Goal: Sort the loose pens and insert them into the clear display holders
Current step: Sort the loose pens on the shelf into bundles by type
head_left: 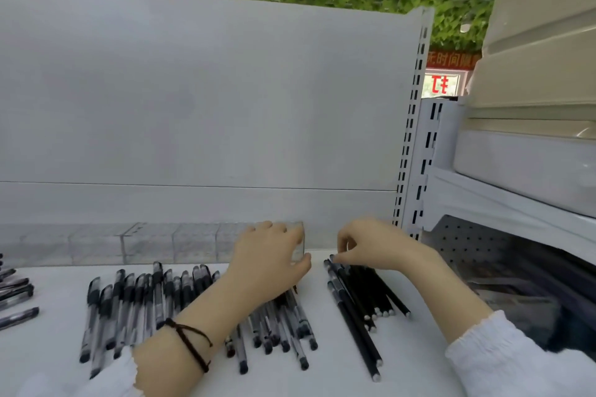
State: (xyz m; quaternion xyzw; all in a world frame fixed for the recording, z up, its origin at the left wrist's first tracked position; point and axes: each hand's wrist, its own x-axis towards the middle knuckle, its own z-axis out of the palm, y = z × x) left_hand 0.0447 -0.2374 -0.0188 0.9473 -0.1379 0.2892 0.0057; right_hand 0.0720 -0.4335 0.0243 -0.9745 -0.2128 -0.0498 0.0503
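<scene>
A row of clear display holders (148,243) stands along the back of the white shelf (322,374). My left hand (269,263) grips the rightmost clear holder (299,250) at the row's end, thumb at its lower right corner. My right hand (371,243) is just right of it, fingers curled and pinching the top ends of a bunch of slim black pens (361,296). Several clear-barrelled pens with black caps (135,303) lie side by side on the shelf left of my left forearm. More clear pens (280,329) lie under that forearm.
A few more pens (14,292) lie at the left edge. The white back panel (200,100) rises behind the holders. A slotted upright (414,145) stands at the right, with stacked beige bins (541,74) on the neighbouring shelf.
</scene>
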